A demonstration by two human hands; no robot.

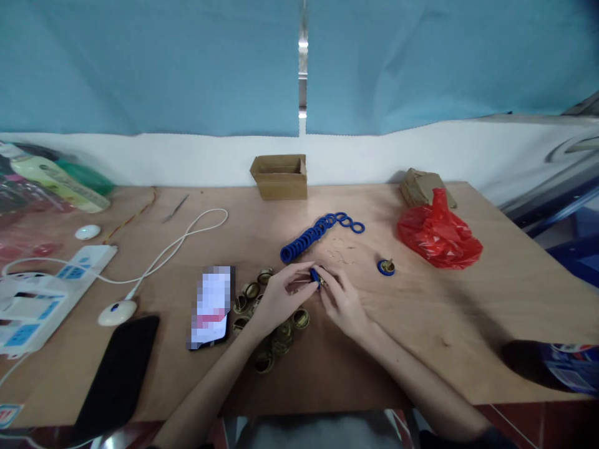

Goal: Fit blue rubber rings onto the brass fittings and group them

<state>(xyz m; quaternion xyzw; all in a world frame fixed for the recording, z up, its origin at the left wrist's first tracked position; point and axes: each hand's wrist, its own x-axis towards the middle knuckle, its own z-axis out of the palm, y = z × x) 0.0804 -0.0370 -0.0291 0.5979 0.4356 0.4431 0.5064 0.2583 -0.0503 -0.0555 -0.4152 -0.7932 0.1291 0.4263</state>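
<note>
Left hand (285, 290) and right hand (344, 302) pinch a small blue ring with brass-coloured metal (315, 276) between their fingertips.
The row of overlapping blue rubber-like rings (312, 236) lies just beyond, its long axis running far-right, near end closer to the left hand; surface: brown wooden table (412, 324), blue cloth (150, 68) behind.

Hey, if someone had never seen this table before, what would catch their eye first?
Probably the bright red plastic bag, toward the back right of the table. Next, perhaps, the row of blue rings slanting across the middle. Just nearer than that, the left hand and right hand meet at a small blue-edged piece, with brass-coloured parts clustered around the left.
</note>
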